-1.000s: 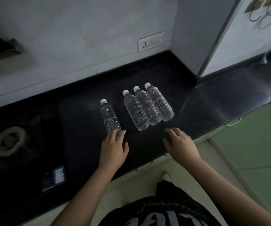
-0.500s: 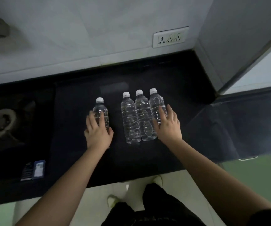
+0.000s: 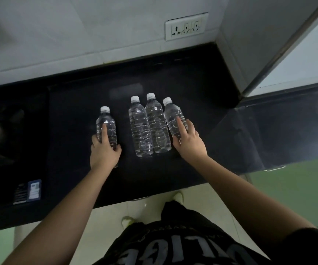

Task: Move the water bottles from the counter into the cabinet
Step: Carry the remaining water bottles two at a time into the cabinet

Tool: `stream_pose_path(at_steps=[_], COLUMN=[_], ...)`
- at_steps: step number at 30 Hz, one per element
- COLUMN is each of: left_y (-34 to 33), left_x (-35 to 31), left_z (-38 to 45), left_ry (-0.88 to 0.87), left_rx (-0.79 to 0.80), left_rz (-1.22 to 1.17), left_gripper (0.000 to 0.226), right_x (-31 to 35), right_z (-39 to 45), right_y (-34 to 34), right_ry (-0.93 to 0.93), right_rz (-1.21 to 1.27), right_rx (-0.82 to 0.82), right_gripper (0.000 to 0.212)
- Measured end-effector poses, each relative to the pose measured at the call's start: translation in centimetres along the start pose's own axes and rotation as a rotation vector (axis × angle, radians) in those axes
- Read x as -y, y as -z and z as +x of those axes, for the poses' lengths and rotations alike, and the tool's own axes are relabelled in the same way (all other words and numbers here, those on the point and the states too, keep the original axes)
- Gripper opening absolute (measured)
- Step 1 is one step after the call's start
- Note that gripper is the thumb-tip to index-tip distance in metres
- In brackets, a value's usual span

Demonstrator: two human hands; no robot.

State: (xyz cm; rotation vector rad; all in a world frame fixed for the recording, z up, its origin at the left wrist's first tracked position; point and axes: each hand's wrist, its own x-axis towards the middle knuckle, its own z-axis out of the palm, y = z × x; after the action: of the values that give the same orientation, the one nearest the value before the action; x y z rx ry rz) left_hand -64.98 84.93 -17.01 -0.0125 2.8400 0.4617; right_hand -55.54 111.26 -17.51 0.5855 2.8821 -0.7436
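Four capped water bottles stand mid-frame on the black counter (image 3: 183, 88): the left hand (image 3: 104, 150) grips the lone left bottle (image 3: 106, 127), the right hand (image 3: 188, 142) wraps the rightmost bottle (image 3: 173, 117) of three touching, both low on upright bodies.

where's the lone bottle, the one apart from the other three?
Head view: the lone bottle is on the black counter, left of the row of three bottles with a gap between, gripped by the left hand.
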Motion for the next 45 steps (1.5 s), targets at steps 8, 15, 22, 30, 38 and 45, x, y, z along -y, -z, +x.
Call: stream_pose_path(at_steps=[8, 15, 22, 30, 38, 45], left_y=[-1.1, -1.3, -1.0, 1.0, 4.8, 8.4], left_x=[1.2, 1.4, 2.8, 4.7, 8.2, 10.7], left_z=[-4.6, -5.6, -7.4, -11.4, -17.7, -24.2], left_ry=[0.08, 0.128, 0.12, -0.063, -0.237, -0.295], left_rx=[-0.046, 0.005, 0.027, 0.062, 0.076, 0.01], left_rz=[0.007, 0.035, -0.115, -0.43, -0.571, -0.654], left_gripper=[0.101, 0.109, 0.099, 0.07, 0.072, 0.076], right_x=[-0.8, -0.8, -1.3, 1.1, 4.2, 9.2], right_z=[-2.4, -2.8, -5.2, -11.1, -19.4, -25.4], right_y=[-0.4, -0.3, 1.2, 2.3, 2.7, 2.2], right_ry=[-0.062, -0.08, -0.09, -0.226, -0.174, -0.098], right_rz=[-0.122, -0.132, -0.07, -0.05, -0.067, 0.123], right_rx=[-0.033, -0.001, 0.036, 0.029, -0.079, -0.057], right_gripper=[0.087, 0.085, 0.082, 0.078, 0.081, 0.081])
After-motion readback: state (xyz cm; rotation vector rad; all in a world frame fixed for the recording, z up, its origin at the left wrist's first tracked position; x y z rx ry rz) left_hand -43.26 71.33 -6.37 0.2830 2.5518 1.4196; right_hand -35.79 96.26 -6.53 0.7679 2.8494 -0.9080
